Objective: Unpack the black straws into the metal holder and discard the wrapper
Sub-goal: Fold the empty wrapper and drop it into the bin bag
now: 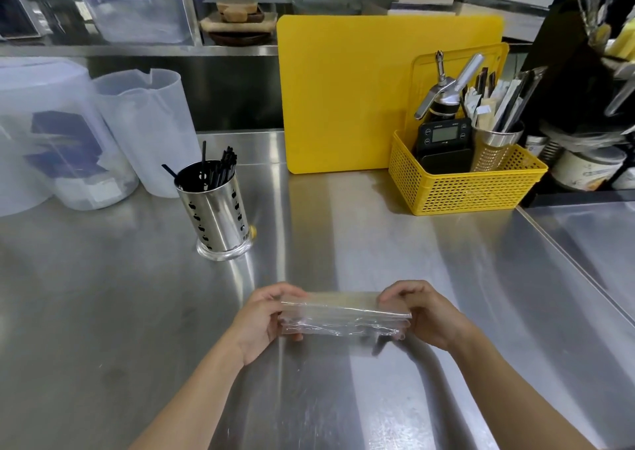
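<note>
Both hands pinch a clear plastic wrapper (343,315) just above the steel counter (395,243): the left hand (263,319) has its fingers closed over the wrapper's left end, and the right hand (424,313) has its fingers closed over the right end, so the flattened, crinkled film is stretched level between them. Nothing dark shows inside the wrapper. Farther back and to the left stands the metal holder (218,215), an upright perforated cylinder on the counter, well apart from the hands, with black straws (220,167) standing in it and sticking out past its rim at loose angles. Left of the holder sit two translucent plastic containers (86,140). To the right, a yellow basket (467,181) holds a black digital scale (445,140), a metal cup of utensils (494,143) and a silver-handled tool. Behind the basket a yellow cutting board (343,92) leans upright against the back of the counter.
</note>
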